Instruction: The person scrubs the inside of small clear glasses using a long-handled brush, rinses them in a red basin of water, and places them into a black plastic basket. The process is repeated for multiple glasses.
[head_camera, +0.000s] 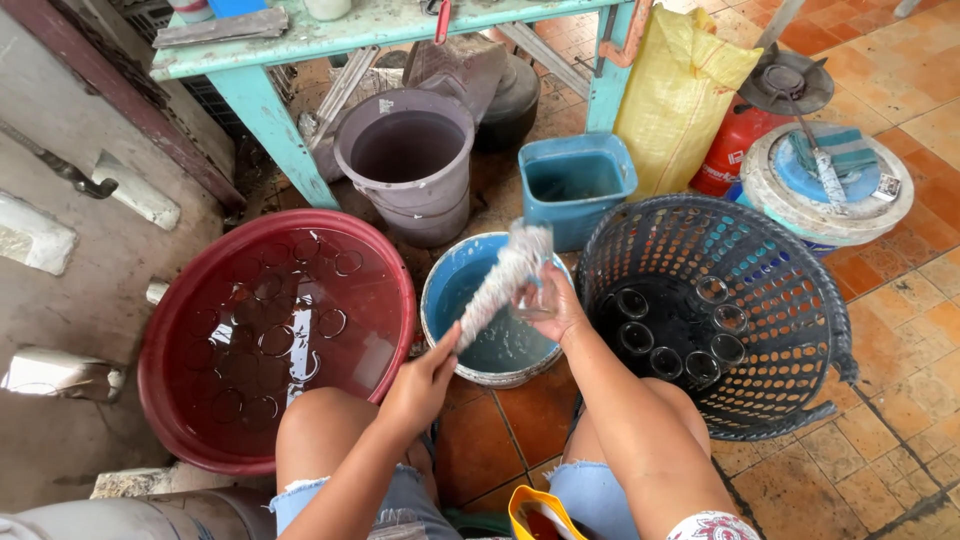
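- A seated person's left hand (420, 385) is gripping the handle end of a long bottle brush (505, 280), fingers wrapped fully around it, the white bristle head pointing up and to the right.
- The right hand (552, 305) is closing around a clear drinking glass (535, 295), holding it above a blue bucket (440, 300) of cloudy water; the brush is lying against the glass, though whether the bristles are inside it cannot be told.
- Many more glasses are soaking in a red basin (170, 330) of water at the left.
- Several glasses are standing upright in a dark plastic basket (800, 300) at the right.
- A grey bucket (408, 165), a small blue tub (575, 185) and a yellow sack (675, 95) are standing behind, near a green table (260, 100).
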